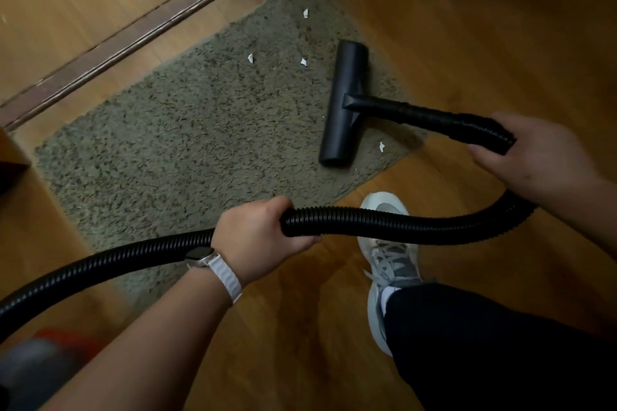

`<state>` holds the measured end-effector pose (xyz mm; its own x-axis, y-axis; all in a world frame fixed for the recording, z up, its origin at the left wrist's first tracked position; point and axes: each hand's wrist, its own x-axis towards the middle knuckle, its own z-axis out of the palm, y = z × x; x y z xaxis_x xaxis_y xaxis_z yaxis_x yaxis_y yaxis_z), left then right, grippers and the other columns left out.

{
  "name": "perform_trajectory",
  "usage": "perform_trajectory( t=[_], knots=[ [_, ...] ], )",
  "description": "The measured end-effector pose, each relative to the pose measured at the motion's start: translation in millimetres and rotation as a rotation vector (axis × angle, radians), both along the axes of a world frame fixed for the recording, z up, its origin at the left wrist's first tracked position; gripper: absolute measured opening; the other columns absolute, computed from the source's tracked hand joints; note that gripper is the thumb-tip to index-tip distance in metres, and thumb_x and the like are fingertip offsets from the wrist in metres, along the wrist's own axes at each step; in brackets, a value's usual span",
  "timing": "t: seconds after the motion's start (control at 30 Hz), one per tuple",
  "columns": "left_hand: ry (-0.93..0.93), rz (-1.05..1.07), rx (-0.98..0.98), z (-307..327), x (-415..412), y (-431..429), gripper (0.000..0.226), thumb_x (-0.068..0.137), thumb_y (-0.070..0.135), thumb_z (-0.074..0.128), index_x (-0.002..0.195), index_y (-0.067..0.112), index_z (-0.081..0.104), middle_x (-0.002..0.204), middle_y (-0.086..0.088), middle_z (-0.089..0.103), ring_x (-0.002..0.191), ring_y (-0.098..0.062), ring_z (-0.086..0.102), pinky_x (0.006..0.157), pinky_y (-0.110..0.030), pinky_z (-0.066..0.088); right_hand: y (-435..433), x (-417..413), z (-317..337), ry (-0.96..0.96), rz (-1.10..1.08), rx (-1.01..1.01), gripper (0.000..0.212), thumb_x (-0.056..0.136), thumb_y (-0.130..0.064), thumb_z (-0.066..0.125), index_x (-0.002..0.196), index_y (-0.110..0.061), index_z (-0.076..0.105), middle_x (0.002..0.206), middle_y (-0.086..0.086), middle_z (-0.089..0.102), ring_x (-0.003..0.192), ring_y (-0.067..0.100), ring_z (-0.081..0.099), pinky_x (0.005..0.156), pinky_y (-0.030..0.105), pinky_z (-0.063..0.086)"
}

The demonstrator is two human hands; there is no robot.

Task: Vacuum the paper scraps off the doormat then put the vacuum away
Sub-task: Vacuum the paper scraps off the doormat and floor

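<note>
Hands: left hand [263, 237], right hand [534, 160], fingers gripping black ribbed vacuum hose [384, 220].
Done: black T-shaped nozzle [344, 103] on shaggy grey doormat [167, 150].
Left: white paper scraps [250, 58] there; stowing.

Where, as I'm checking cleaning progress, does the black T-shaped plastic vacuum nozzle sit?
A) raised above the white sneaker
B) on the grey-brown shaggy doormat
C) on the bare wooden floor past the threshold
B: the black T-shaped plastic nozzle lies on the grey-brown shaggy doormat, near its right edge, small white paper scraps beside it.
</note>
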<state>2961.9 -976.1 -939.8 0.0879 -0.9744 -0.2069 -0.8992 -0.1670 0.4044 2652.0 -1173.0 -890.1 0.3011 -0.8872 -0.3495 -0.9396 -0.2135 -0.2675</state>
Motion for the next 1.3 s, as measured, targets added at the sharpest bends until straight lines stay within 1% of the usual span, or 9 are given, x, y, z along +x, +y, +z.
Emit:
perform_trajectory(
  t=[0.13, 0.3, 0.47, 0.6, 0.73, 0.9, 1.03, 1.23, 1.3],
  knots=[
    [-0.01, -0.033, 0.034, 3, -11, -10, 0.054, 0.068, 0.08, 0.054, 0.079, 0.028, 0.06, 0.058, 0.015, 0.045, 0.056, -0.012, 0.058, 0.045, -0.024, 0.041, 12, -12, -10, -0.001, -0.098, 0.018, 0.027, 0.094, -0.039, 0.061, 0.117, -0.026, 0.062, 0.077, -0.009, 0.056, 0.066, 0.009, 0.051, 0.052, 0.028, 0.036],
    [-0.026, -0.028, 0.049, 3, -7, -14, 0.052, 0.069, 0.08, 0.053, 0.077, 0.029, 0.058, 0.057, 0.015, 0.045, 0.054, -0.01, 0.055, 0.043, -0.022, 0.035, 4, 10, -20, -0.107, -0.017, 0.022, 0.021, 0.095, -0.04, 0.06, 0.11, -0.026, 0.063, 0.08, -0.005, 0.059, 0.068, 0.006, 0.052, 0.053, 0.027, 0.036],
    [-0.027, 0.006, 0.074, 1, -4, -18, 0.055, 0.067, 0.08, 0.054, 0.082, 0.028, 0.061, 0.061, 0.012, 0.054, 0.058, -0.013, 0.058, 0.047, -0.025, 0.042, -10, 23, -23, -0.098, 0.042, 0.009, 0.022, 0.094, -0.039, 0.061, 0.108, -0.023, 0.062, 0.085, 0.0, 0.059, 0.07, 0.013, 0.05, 0.053, 0.025, 0.032],
    [-0.037, 0.011, 0.09, 1, -7, -22, 0.054, 0.067, 0.078, 0.06, 0.085, 0.027, 0.063, 0.064, 0.01, 0.057, 0.062, -0.016, 0.061, 0.05, -0.028, 0.046, -5, 6, -21, -0.084, -0.011, 0.022, 0.021, 0.094, -0.038, 0.061, 0.108, -0.024, 0.064, 0.082, -0.003, 0.061, 0.069, 0.012, 0.054, 0.053, 0.027, 0.036],
    [-0.017, -0.015, 0.085, 1, -20, -19, 0.05, 0.067, 0.075, 0.066, 0.081, 0.027, 0.062, 0.058, 0.016, 0.044, 0.057, -0.014, 0.06, 0.044, -0.022, 0.032, 13, -20, -16, -0.046, -0.153, 0.048, 0.025, 0.094, -0.036, 0.062, 0.116, -0.023, 0.063, 0.079, -0.007, 0.057, 0.066, 0.005, 0.051, 0.056, 0.027, 0.042],
    [-0.004, -0.069, 0.084, -3, -42, -16, 0.045, 0.069, 0.072, 0.067, 0.078, 0.029, 0.061, 0.057, 0.015, 0.046, 0.054, -0.012, 0.059, 0.042, -0.018, 0.024, 23, -32, -17, 0.008, -0.22, 0.057, 0.031, 0.093, -0.037, 0.063, 0.12, -0.021, 0.063, 0.09, 0.001, 0.062, 0.072, 0.018, 0.054, 0.064, 0.032, 0.048],
    [-0.022, -0.054, 0.123, -2, -42, -23, 0.047, 0.071, 0.074, 0.063, 0.08, 0.028, 0.06, 0.058, 0.014, 0.046, 0.058, -0.013, 0.06, 0.044, -0.022, 0.031, 18, -20, -18, -0.075, -0.132, 0.042, 0.027, 0.094, -0.037, 0.062, 0.114, -0.018, 0.064, 0.093, 0.006, 0.065, 0.078, 0.023, 0.058, 0.07, 0.037, 0.052],
    [-0.023, -0.034, 0.114, 0, -34, -30, 0.055, 0.068, 0.08, 0.053, 0.087, 0.029, 0.062, 0.064, 0.012, 0.055, 0.06, -0.013, 0.059, 0.048, -0.027, 0.047, 14, -33, -17, -0.105, -0.147, 0.027, 0.019, 0.093, -0.036, 0.063, 0.108, -0.024, 0.064, 0.083, -0.004, 0.061, 0.071, 0.013, 0.056, 0.058, 0.031, 0.043],
    [-0.009, -0.043, 0.103, -4, -35, -31, 0.057, 0.068, 0.082, 0.05, 0.088, 0.03, 0.062, 0.064, 0.012, 0.055, 0.057, -0.011, 0.056, 0.047, -0.026, 0.046, 17, -45, -15, -0.1, -0.162, 0.034, 0.016, 0.093, -0.037, 0.063, 0.105, -0.026, 0.064, 0.079, -0.006, 0.059, 0.069, 0.012, 0.056, 0.055, 0.03, 0.04]
  ],
)
